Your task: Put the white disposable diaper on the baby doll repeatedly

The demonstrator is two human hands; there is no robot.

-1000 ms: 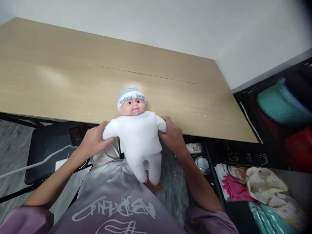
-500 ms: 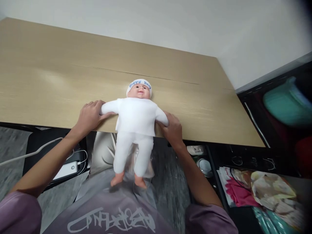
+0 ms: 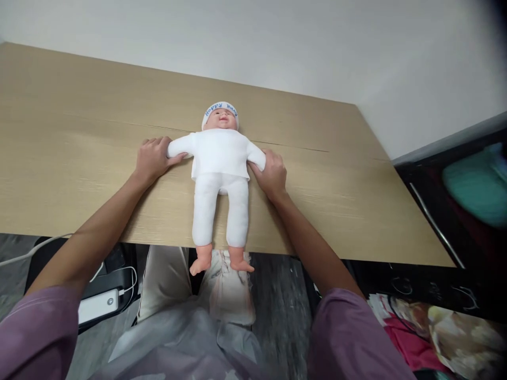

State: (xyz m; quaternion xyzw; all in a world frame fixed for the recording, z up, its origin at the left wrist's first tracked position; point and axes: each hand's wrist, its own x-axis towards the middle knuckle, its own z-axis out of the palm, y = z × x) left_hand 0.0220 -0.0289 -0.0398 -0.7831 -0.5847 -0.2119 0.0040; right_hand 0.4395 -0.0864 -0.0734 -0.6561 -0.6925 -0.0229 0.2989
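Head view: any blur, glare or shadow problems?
Head view: doll fairly sharp, white clothes showing little texture; head view: teal item at right blurred, upper right corner dark; head view: soft shadows along the forearms on the tabletop, no harsh glare.

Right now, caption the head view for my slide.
Left hand and right hand hold a white-clad doll by its arms on a table.

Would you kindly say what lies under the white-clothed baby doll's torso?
A flat tan wooden tabletop shows around it; directly beneath, the doll hides everything from view.
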